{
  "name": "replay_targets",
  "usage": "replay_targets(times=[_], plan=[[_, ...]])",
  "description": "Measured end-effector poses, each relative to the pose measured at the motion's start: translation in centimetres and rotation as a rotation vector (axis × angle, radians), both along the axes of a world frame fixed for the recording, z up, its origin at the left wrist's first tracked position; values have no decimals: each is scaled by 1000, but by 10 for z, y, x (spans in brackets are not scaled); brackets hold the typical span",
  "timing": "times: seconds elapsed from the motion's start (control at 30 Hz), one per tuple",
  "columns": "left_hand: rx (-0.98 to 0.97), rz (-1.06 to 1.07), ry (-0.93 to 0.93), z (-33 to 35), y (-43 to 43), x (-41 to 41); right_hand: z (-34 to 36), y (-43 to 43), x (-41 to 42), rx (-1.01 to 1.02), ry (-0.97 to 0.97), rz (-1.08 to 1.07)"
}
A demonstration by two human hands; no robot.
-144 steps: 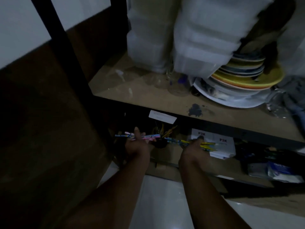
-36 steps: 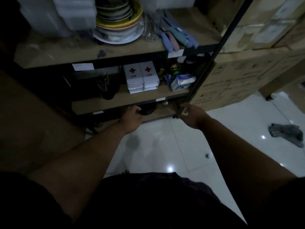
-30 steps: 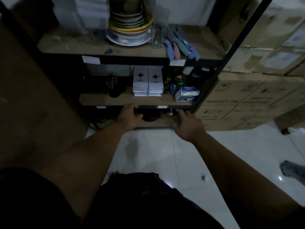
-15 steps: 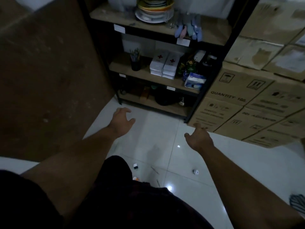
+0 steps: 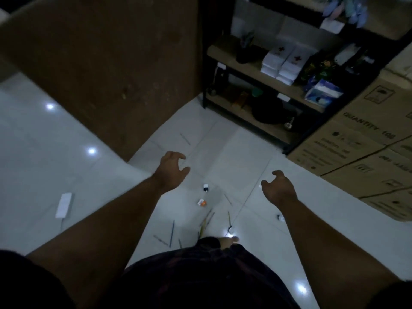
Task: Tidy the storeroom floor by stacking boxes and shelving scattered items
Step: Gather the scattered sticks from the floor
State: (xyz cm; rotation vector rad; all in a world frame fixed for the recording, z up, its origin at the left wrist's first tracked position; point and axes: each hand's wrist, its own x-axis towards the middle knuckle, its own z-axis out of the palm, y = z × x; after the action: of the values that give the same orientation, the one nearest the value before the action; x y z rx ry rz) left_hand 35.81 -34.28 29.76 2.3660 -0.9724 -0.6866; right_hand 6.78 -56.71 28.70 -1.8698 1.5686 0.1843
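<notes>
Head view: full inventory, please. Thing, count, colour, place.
Shelf unit: 1, black frame, top right.
First-aid boxes: 2 stacks, white, middle shelf.
Pen cup: 1, dark, left of those boxes.
Blue-white packet: 1, middle shelf, right end.
Cardboard cartons: several, brown, stacked at right.
Pencils: several, scattered on floor near foot.
Small items: a few, white or orange, on floor between arms.
Flat white piece: 1, on floor at left.
Left hand: open, empty.
Right hand: open, empty.

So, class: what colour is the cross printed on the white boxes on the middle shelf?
Dark red, on the white boxes; head view.
</notes>
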Motion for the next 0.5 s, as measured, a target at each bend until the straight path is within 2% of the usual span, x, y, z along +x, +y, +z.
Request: replay_targets(times=[0.3,0.5], plan=[[51,160,24,-7,182,-11,-6,135,25,-93,-140,128],[35,245,75,-19,250,-39,9,199,13,-138,-182,179]])
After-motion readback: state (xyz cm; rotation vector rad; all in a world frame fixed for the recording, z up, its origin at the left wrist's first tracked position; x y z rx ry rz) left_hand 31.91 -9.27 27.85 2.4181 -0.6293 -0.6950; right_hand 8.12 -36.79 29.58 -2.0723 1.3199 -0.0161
